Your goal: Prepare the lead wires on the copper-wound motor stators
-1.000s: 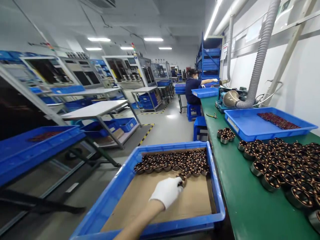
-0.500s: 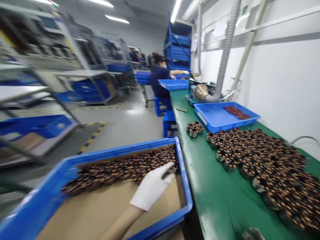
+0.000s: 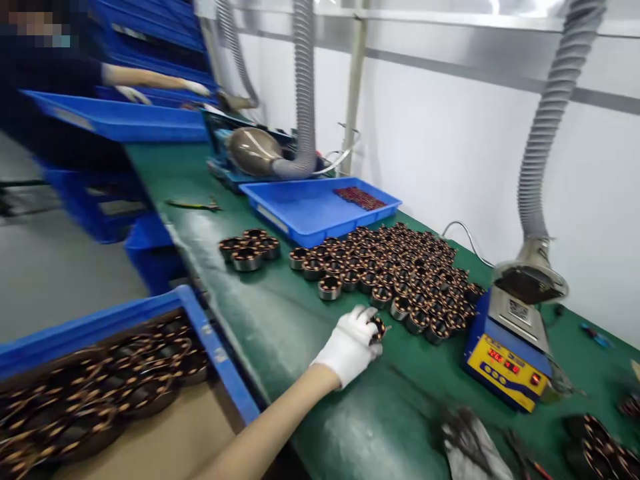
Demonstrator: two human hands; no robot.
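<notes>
My left hand (image 3: 351,345), in a white glove, rests low over the green bench (image 3: 280,320) with its fingers closed on a copper-wound stator (image 3: 379,327). It sits at the near edge of a big cluster of stators (image 3: 400,267) laid out on the bench. A blurred grey shape at the bottom edge looks like my right hand (image 3: 467,443); its fingers are smeared. At my left stands a blue bin (image 3: 213,347), lined with cardboard and holding several more stators (image 3: 125,387).
A blue and yellow heater unit (image 3: 505,363) stands right of the cluster under a fume hose (image 3: 545,153). Farther along the bench are a blue tray (image 3: 310,207), a small group of stators (image 3: 249,249) and pliers (image 3: 193,205). A co-worker's arm (image 3: 150,79) reaches over the far end.
My left hand has left the blue bin and swung right onto the green bench with a stator in it. The view has turned right, towards the bench and wall.
</notes>
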